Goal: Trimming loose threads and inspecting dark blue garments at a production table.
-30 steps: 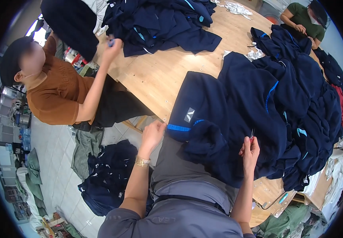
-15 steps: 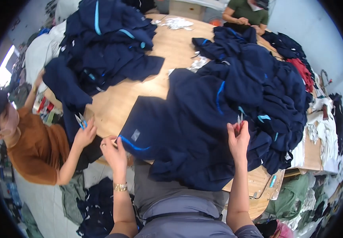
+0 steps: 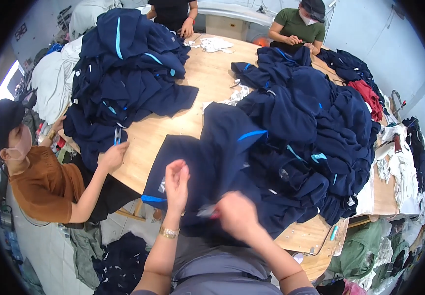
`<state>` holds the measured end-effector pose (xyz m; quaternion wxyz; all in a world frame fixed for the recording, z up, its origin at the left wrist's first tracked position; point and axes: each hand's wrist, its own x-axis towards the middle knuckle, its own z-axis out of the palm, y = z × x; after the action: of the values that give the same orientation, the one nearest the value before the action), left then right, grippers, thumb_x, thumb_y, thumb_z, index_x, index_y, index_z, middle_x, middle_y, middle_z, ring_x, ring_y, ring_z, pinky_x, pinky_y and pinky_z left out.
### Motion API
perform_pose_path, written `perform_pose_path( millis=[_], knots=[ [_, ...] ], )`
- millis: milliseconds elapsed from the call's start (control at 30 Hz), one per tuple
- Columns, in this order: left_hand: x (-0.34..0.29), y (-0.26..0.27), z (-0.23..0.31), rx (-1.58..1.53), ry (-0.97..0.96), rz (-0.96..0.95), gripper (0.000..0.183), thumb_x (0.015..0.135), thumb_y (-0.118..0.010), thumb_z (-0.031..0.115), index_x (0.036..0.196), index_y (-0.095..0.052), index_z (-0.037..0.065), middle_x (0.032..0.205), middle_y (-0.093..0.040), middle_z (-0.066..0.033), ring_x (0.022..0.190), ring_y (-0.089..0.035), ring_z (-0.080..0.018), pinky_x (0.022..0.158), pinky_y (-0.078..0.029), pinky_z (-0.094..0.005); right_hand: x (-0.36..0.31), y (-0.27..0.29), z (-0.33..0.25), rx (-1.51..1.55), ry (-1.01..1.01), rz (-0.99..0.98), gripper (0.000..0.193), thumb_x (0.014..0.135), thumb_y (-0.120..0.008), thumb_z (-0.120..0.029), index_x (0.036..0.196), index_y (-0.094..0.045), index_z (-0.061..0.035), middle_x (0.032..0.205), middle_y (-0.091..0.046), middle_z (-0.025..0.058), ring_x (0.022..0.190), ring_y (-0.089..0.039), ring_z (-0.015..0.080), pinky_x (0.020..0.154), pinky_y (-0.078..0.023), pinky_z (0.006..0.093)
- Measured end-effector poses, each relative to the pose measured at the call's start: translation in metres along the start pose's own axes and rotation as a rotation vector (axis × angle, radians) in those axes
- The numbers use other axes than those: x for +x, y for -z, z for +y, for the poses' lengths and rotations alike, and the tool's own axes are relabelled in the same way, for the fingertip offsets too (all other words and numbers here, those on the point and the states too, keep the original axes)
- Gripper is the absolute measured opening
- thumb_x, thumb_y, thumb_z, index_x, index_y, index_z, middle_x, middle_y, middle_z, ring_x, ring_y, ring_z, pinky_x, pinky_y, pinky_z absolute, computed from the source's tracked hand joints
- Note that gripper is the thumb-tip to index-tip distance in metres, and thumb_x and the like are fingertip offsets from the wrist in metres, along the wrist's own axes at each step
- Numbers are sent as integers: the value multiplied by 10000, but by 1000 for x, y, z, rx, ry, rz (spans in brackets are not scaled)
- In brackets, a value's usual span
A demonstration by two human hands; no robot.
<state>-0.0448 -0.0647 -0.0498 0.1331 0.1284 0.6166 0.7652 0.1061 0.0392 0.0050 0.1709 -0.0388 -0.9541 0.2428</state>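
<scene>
A dark navy garment (image 3: 180, 155) with bright blue strips and a small clear sticker lies spread at the near edge of the table. Over its left part hovers my left hand (image 3: 177, 187), fingers loosely bent upward and apart from the thumb, nothing visible in them. My right hand (image 3: 239, 216), smeared by motion, is closed around small red-handled thread snips (image 3: 206, 211). Their blades point left, low over the cloth near my waist. Part of the garment behind the right hand is raised in a blurred fold.
A big heap of navy garments (image 3: 301, 108) covers the table's right side; another pile (image 3: 124, 73) stands at the far left. To my left, a co-worker in brown (image 3: 50, 182) holds blue-handled snips (image 3: 117, 136). Two more people stand across the table (image 3: 192, 128). White scraps (image 3: 216, 44) lie at the back.
My right hand has swung left and toward me with the snips. My left hand has moved right, and its pinch has loosened. The garment's middle has folded up, showing another blue strip.
</scene>
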Motion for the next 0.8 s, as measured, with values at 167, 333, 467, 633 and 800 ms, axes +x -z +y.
perform_pose_path(
  millis=[167,333,467,633,800],
  knots=[
    [14,-16,-1,544,-140,-39,576,763,-713,282,1197,-443,14,1166,-485,-178,1094,-476,-293,918,-395,-375,-31,-16,-36,614,71,-448,152,738,-571,-28,837,-456,-24,752,-517,153,669,-568,337,569,-463,394],
    [12,0,-14,814,-333,-156,570,652,-784,330,1099,-540,73,1088,-525,-152,1078,-472,-318,908,-400,-376,-48,-6,-12,492,-182,-279,169,732,-580,-16,852,-462,-23,737,-540,150,686,-579,336,571,-464,387],
    [5,9,-14,950,-381,-463,455,626,-787,346,949,-625,71,1004,-573,-116,1072,-483,-295,883,-408,-380,-65,-7,5,451,-446,-76,168,761,-588,9,825,-434,-12,641,-499,99,561,-536,186,523,-426,290],
    [18,33,-20,769,-1,-368,209,824,-625,230,909,-627,39,886,-612,-98,939,-559,-259,811,-430,-355,-82,-19,27,548,-593,149,164,843,-574,-36,784,-421,-35,647,-480,8,527,-427,63,474,-351,195],
    [31,114,-42,525,-85,392,521,894,-543,347,1206,-431,-55,1173,-522,-222,1076,-530,-247,887,-417,-346,-75,-24,40,835,-768,245,157,867,-550,-50,820,-401,-51,679,-501,27,526,-497,69,424,-393,186]
  ],
)
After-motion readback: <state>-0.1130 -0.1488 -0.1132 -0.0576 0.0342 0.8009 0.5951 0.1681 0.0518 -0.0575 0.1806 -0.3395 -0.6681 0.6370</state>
